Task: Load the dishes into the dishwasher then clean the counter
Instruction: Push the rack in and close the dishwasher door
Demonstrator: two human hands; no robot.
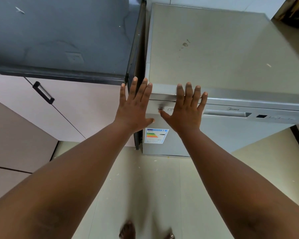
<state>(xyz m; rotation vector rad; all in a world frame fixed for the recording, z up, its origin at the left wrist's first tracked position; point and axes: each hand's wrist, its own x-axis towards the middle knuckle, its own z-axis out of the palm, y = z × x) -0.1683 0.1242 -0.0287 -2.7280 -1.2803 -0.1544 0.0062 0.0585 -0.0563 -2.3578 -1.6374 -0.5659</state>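
Note:
A silver dishwasher stands on the right with its door closed; a recessed handle and an energy label show on its front. To its left lies a dark counter, bare apart from a few crumbs. My left hand and my right hand are stretched out side by side, backs up, fingers straight and spread, in front of the dishwasher's top left corner. Both hold nothing. No dishes are in view.
Pale cabinet doors with a black handle sit under the counter. A narrow dark gap separates counter and dishwasher. The floor is light tile with small crumbs; bare feet show at the bottom edge.

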